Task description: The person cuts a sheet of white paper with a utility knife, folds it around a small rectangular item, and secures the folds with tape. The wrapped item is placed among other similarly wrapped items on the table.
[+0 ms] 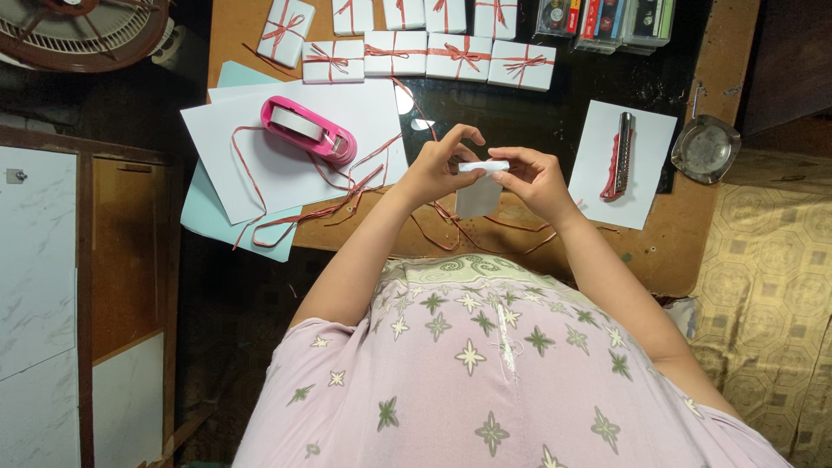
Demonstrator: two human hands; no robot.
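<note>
- Head view: both hands meet above the table edge, left hand [436, 165] and right hand [530, 178] pinching a small white-wrapped box [482, 184] between fingertips.
- Box in hand carries no ribbon that I can see.
- Beyond the hands, nine or so wrapped boxes [458, 55] lie finished, each tied with red ribbon.
- Loose ribbon [347, 186] trails under the left wrist; pink tape dispenser [308, 130] off to the left.
- Right of the hands, a red cutter [620, 154] rests on white paper.
</note>
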